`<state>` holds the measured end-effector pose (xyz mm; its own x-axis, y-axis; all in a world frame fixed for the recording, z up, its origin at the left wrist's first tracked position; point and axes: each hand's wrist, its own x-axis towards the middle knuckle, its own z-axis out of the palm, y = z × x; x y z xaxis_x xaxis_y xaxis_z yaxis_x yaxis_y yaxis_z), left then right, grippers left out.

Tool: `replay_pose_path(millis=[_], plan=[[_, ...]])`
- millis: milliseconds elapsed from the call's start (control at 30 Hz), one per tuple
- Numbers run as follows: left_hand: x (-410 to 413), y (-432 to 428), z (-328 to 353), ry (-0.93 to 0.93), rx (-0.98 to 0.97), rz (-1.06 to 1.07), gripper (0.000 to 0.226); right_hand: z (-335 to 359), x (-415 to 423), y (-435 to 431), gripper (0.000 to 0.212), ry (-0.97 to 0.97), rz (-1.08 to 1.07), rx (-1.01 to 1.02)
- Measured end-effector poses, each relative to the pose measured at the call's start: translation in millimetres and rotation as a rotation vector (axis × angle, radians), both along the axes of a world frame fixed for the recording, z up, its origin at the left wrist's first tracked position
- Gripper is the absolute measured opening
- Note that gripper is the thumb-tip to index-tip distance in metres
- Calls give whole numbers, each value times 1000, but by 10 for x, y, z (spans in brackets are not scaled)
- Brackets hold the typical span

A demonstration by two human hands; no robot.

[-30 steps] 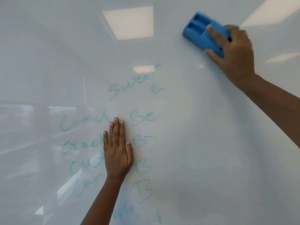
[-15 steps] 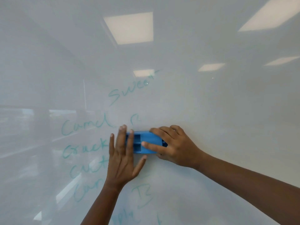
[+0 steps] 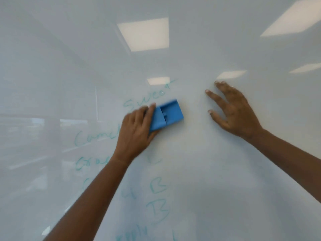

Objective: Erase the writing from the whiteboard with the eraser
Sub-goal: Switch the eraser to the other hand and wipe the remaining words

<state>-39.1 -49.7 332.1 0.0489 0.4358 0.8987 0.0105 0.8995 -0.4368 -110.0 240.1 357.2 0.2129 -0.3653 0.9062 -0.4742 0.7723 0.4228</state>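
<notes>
A glossy whiteboard [image 3: 217, 180] fills the view. Teal handwriting [image 3: 149, 99] runs down its left-centre: a word at the top, several words further left, and letter B shapes [image 3: 157, 186] lower down. The blue eraser [image 3: 167, 115] lies flat against the board just under the top word. My left hand [image 3: 137, 131] grips its left end, fingers over the top edge. My right hand [image 3: 232, 110] rests on the board to the right of the eraser, fingers spread, holding nothing.
Ceiling light panels [image 3: 144, 33] and a room interior reflect in the board's surface. The right half of the board carries no writing.
The eraser swept down from the upper right in my right hand, then passed to my left hand. My right hand let go and moved right. Some middle-column letters are gone.
</notes>
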Motion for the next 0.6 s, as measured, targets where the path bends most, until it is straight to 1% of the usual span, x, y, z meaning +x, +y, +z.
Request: replay_pose_path(millis=[100,200,233,267,333,400,467,533,600], plan=[[73,-3,520,4,224,27,63,78,-95,44,46,11,-11,-67],[140,39,786,-86,490,-31,60,33,-134,17,45,38,-5,-89],[135,56,780,-89,522,-49,59,31,-139,9,45,44,-5,-93],[119,69,713,-80,510,-53,58,23,-141,8,45,47,-7,-95],[49,97,425,-25,408,-31,58,17,-146,2,46,55,-7,-96],[-32,154,-52,-13,264,-48,61,2,-144,-6,46,62,-9,-102],[-55,247,-615,-61,49,-81,61,-9,-144,-17,47,67,-15,-106],[-36,315,-1076,-142,-218,-70,49,-15,-141,-19,47,62,-19,-104],[-18,329,-1243,-201,-414,-51,40,-16,-137,-12,47,57,-21,-103]])
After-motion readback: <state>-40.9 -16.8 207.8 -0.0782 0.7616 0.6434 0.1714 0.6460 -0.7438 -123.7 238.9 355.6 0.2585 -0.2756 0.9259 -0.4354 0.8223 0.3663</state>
